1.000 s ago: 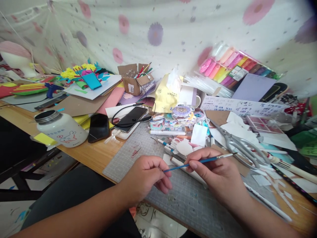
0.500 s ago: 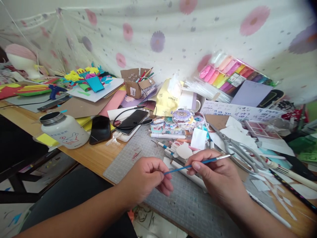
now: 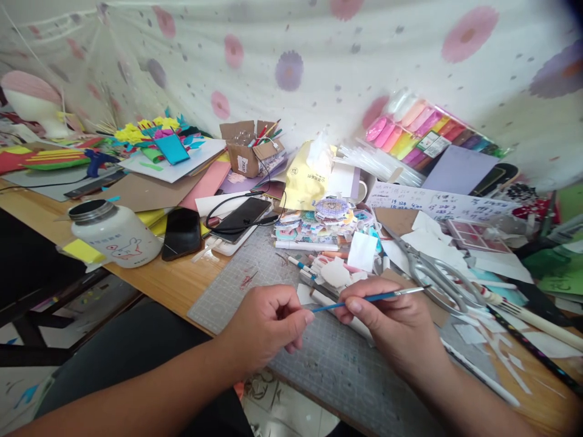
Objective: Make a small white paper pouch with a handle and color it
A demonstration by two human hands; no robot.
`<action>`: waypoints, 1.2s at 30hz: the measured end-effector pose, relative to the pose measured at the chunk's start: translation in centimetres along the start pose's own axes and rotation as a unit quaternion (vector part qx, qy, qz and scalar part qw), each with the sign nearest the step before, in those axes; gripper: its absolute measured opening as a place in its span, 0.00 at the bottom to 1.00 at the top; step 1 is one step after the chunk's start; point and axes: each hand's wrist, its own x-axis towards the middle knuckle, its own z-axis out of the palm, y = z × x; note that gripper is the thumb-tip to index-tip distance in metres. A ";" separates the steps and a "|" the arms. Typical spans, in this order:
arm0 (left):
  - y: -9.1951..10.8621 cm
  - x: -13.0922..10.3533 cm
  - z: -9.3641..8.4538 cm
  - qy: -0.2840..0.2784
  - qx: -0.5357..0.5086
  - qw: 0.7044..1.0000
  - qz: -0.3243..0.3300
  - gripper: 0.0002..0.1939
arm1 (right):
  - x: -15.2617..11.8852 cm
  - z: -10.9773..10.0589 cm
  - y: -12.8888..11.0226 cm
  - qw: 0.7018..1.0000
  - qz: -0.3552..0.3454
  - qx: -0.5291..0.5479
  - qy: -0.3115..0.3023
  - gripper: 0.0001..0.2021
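Note:
A thin blue paintbrush [image 3: 373, 298] is held between both hands over the grey cutting mat [image 3: 337, 376]. My right hand [image 3: 394, 321] pinches its handle near the metal ferrule, with the bristles pointing right. The tail end of the handle meets the thumb and fingertips of my left hand [image 3: 273, 321], whose fingers are curled closed. Behind the hands lie white paper pieces [image 3: 363, 252] and a pile of cut-out stickers [image 3: 319, 223]. Large metal scissors [image 3: 437, 276] rest to the right of the brush tip.
A white jar [image 3: 116, 235] and a black phone [image 3: 182, 233] stand and lie at the left. Further back are a cardboard box [image 3: 248, 155] of pencils, a yellow bag [image 3: 304, 176] and a pack of coloured clay [image 3: 428, 136]. A dotted black stick [image 3: 532, 349] lies at the right.
The fingers of my left hand have curled in more closely at the brush's tail end. My right hand still holds the brush. The view has shifted slightly.

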 end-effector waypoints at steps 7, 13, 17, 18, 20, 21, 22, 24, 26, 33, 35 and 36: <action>0.2 -0.1 0.0 -0.042 -0.111 0.992 -0.035 0.12 | 0.3 0.1 0.4 0.995 0.037 0.089 0.003 0.03; 0.2 0.1 -0.1 -0.049 -0.240 0.966 -0.086 0.08 | 0.4 -0.4 1.4 0.993 0.074 0.096 0.012 0.05; 0.3 0.1 -0.2 -0.047 -0.236 0.967 -0.090 0.06 | 0.5 -0.5 1.5 0.992 0.071 0.108 0.015 0.05; 0.3 0.1 -0.2 -0.047 -0.235 0.966 -0.091 0.05 | 0.5 -0.5 1.4 0.991 0.069 0.110 0.015 0.04; 0.3 0.1 -0.3 -0.049 -0.238 0.966 -0.092 0.06 | 0.5 -0.4 1.3 0.991 0.068 0.112 0.014 0.05; 0.3 0.1 -0.3 -0.049 -0.240 0.965 -0.092 0.06 | 0.6 -0.4 1.2 0.991 0.069 0.112 0.016 0.05; 0.3 0.1 -0.4 -0.050 -0.242 0.965 -0.092 0.06 | 0.6 -0.4 1.2 0.991 0.071 0.111 0.020 0.06; 0.2 0.2 -0.3 -0.049 -0.234 0.967 -0.087 0.05 | 0.7 -0.3 1.2 0.991 0.074 0.111 0.026 0.07; 0.2 0.3 -0.2 -0.042 -0.211 0.973 -0.082 0.05 | 0.7 -0.2 1.2 0.990 0.078 0.111 0.026 0.07; 0.9 0.3 0.2 -0.009 -0.144 0.985 -0.096 0.05 | 0.4 0.2 1.1 0.994 0.065 0.076 0.044 0.08; 1.0 0.2 0.1 -0.010 -0.149 0.984 -0.095 0.06 | 0.5 0.2 1.0 0.994 0.066 0.076 0.046 0.08; 1.0 0.2 0.1 -0.012 -0.156 0.983 -0.093 0.06 | 0.5 0.1 1.0 0.993 0.068 0.082 0.048 0.09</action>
